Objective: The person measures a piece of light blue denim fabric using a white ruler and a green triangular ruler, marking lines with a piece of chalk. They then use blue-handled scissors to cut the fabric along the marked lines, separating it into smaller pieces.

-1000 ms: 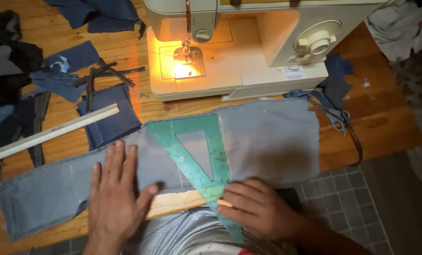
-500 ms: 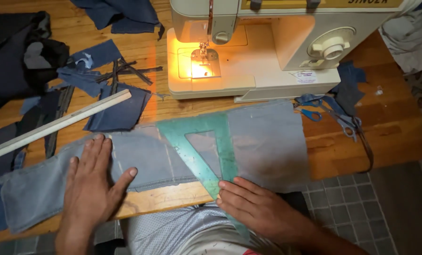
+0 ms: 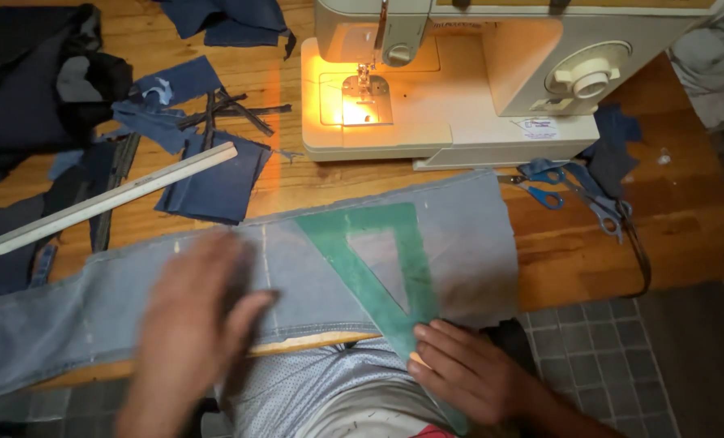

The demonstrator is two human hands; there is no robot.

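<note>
Left hand (image 3: 188,332) lay flat, fingers spread, on floppy denim strip (image 3: 240,284); right hand (image 3: 467,373) pinched the stiff green set square (image 3: 358,243) at its lower corner.

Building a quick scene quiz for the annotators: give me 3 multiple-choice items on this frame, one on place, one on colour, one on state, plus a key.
1. Where do the scissors lie?
A. right of the grey denim strip, in front of the sewing machine
B. on the floor tiles
C. under the wooden ruler

2. What colour is the triangular set square?
A. red
B. green
C. yellow

3. What state is the sewing machine's lamp in?
A. off
B. covered by cloth
C. lit

Key:
1 A: they lie on the wooden table by the grey denim strip, near the sewing machine.
2 B: it is translucent green; the right hand presses its lower tip.
3 C: a warm glow shows at the needle plate.
</note>
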